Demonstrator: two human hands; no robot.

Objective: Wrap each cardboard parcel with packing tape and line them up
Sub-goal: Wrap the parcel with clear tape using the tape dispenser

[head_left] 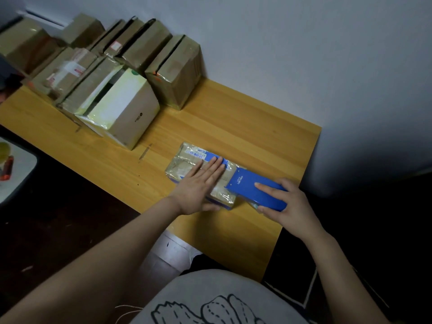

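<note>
Pale grey wall (304, 54) fills the back of my view, and below it a yellow wooden table (245, 122) runs toward me. Along the wall end of the table I see a row of taped cardboard parcels (145, 50) standing on edge, packed side by side, with a larger box (131, 113) in front of them whose top is shiny with tape. Well apart from that row, near the table's front edge, lies one flat parcel (187, 160), glossy with tape and carrying a printed label. My left hand (198, 188) lies spread flat on top of this parcel, fingers straight, pressing and grasping nothing. My right hand (282, 202) is wrapped around a blue tape dispenser (252, 185), whose front end rests on the parcel's near right corner, just beside the left fingertips.
</note>
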